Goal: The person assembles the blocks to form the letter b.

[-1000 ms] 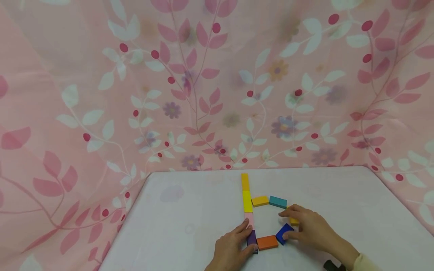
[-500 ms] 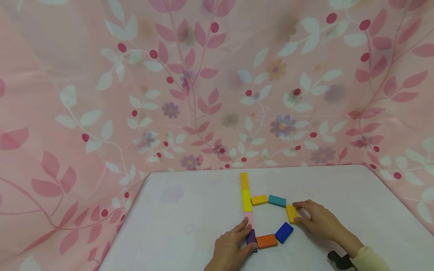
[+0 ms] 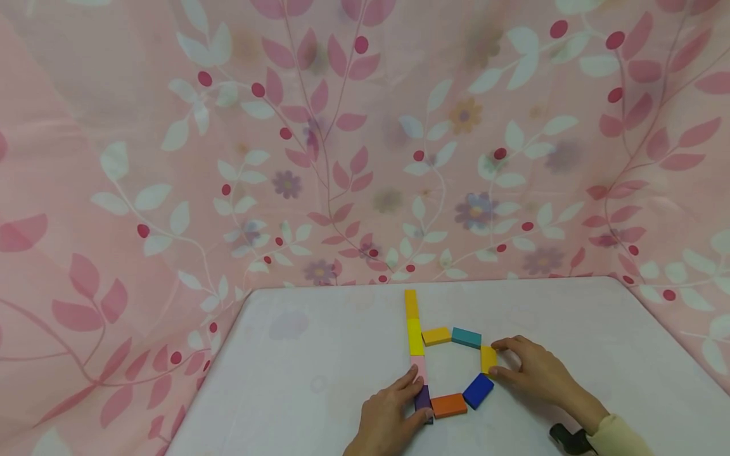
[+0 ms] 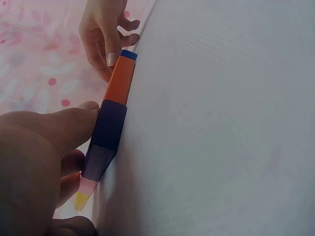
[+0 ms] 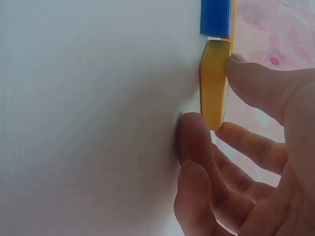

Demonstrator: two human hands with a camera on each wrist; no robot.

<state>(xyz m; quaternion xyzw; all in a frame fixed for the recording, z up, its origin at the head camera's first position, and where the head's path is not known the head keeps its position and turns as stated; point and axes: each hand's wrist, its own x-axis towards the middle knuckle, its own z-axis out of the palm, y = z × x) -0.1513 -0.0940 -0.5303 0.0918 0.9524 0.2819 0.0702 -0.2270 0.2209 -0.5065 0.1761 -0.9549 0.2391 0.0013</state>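
Note:
In the head view a straight column of flat blocks holds an orange-yellow block, a bright yellow block, a pink block and a purple block. My left hand holds the purple block at the near end, a finger touching the pink one. From the column curve a yellow-orange block, a teal block, a yellow block, a blue block and an orange block. My right hand pinches the yellow block at the curve's right, thumb near the blue block.
The blocks lie on a white-covered table. Behind it hangs a pink floral cloth. A dark object lies by the right sleeve, partly hidden.
My right hand has shifted from the blue block to the yellow block. That block has turned straighter and moved slightly left. My left hand has stayed in place.

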